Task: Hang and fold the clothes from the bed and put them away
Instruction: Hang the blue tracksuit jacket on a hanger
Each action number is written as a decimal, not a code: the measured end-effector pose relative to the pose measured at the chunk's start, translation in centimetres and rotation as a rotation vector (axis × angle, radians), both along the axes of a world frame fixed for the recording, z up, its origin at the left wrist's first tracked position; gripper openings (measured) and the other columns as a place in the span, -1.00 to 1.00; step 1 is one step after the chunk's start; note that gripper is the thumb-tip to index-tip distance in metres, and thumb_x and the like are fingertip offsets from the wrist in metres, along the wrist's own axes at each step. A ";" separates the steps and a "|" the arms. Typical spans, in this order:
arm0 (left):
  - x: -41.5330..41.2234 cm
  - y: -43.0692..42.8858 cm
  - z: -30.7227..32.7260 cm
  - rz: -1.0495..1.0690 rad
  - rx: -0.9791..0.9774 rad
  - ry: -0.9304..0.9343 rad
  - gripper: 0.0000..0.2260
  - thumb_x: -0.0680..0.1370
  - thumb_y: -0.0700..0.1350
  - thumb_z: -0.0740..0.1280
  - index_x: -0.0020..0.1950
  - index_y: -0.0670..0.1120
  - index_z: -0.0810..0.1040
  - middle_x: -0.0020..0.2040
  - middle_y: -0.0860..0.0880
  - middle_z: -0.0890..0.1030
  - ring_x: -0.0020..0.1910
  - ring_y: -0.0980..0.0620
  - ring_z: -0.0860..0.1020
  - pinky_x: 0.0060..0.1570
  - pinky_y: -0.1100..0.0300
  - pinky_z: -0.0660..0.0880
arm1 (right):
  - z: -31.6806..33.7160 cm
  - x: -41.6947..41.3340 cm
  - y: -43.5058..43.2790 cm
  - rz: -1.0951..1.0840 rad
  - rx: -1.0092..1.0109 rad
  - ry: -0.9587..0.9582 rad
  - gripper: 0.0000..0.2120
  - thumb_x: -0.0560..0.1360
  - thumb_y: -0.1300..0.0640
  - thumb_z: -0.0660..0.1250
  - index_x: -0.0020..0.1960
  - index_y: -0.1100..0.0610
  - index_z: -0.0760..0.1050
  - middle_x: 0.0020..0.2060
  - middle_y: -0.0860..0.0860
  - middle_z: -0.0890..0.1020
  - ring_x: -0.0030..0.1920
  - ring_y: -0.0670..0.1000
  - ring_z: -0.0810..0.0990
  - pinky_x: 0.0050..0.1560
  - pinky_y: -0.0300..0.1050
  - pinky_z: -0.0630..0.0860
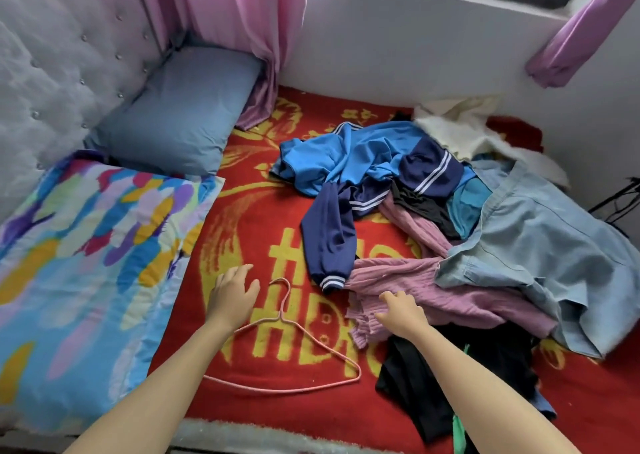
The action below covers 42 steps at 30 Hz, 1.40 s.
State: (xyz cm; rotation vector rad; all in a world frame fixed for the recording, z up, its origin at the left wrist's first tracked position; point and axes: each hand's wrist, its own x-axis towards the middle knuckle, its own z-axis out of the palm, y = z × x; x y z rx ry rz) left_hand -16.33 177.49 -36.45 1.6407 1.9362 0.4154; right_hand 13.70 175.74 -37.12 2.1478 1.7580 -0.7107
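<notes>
Red bed blanket with yellow lettering (pixel 263 218) carries the tangled pile of clothes (pixel 426 190) at its right side. A mauve ribbed knit top (pixel 433 291) lies nearest, below a blue-and-navy track jacket (pixel 363 152). A pink wire hanger (pixel 282 316) lies flat just beside the pile, probably set ready for the knit. The left hand (pixel 233 297) hovers by its hook, grip spread and empty. The right hand (pixel 398 311) rests on the knit's edge, and I cannot tell whether its grip pinches fabric.

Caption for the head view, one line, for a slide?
Left hand beside a pink hanger; right hand touches a mauve garment in the clothes pile.
</notes>
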 end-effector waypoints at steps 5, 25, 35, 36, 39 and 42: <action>1.5 3.9 -1.2 0.089 -0.035 0.021 -0.66 0.60 -0.10 0.20 0.36 -0.13 0.41 0.35 -0.12 0.42 0.34 -0.12 0.31 0.28 0.08 0.24 | -3.9 0.0 5.7 0.194 -0.051 0.001 -0.59 0.53 -0.05 0.23 0.31 0.11 0.32 0.28 0.12 0.37 0.31 0.16 0.32 0.21 0.03 0.32; 1.1 8.2 -14.0 0.278 -0.240 0.129 -0.69 0.59 -0.10 0.21 0.32 -0.11 0.45 0.33 -0.09 0.45 0.29 -0.11 0.35 0.24 0.09 0.26 | -23.5 -1.1 18.0 0.514 0.104 -0.073 -0.39 -0.26 0.22 0.62 -0.21 0.12 0.61 -0.34 0.11 0.60 -0.42 0.15 0.56 -0.52 -0.07 0.42; 2.7 4.5 -11.0 0.220 -0.246 0.006 -0.67 0.60 -0.08 0.21 0.36 -0.09 0.41 0.35 -0.07 0.42 0.35 -0.06 0.32 0.28 0.11 0.24 | -11.4 -0.9 16.4 -0.071 0.272 0.329 -0.58 0.45 0.24 0.26 0.29 0.03 0.48 0.13 0.07 0.62 0.17 0.13 0.54 0.04 -0.07 0.42; 3.1 4.4 -11.0 0.195 -0.261 0.002 -0.66 0.60 -0.06 0.20 0.38 -0.07 0.38 0.37 -0.05 0.40 0.36 -0.04 0.31 0.29 0.13 0.25 | -10.3 -0.6 16.6 -0.100 0.301 0.373 -0.59 0.43 0.27 0.29 0.26 0.05 0.51 0.10 0.08 0.64 0.14 0.14 0.56 0.04 -0.06 0.43; 4.3 4.9 -9.1 0.072 -0.256 0.015 -0.59 0.60 0.00 0.19 0.44 -0.03 0.28 0.42 -0.01 0.33 0.39 -0.02 0.26 0.32 0.13 0.26 | -4.1 0.8 16.6 -0.137 0.481 0.486 -0.65 0.35 0.34 0.33 0.09 0.12 0.61 -0.09 0.10 0.69 -0.04 0.15 0.63 -0.04 -0.02 0.50; 5.9 5.9 -6.5 -0.063 -0.242 0.033 -0.51 0.60 0.05 0.18 0.49 -0.02 0.17 0.44 -0.01 0.28 0.41 -0.03 0.23 0.32 0.08 0.28 | 3.4 2.1 15.8 -0.098 0.646 0.541 -0.79 0.35 0.26 0.41 -0.02 0.14 0.65 -0.24 0.07 0.69 -0.19 0.10 0.65 -0.15 0.03 0.54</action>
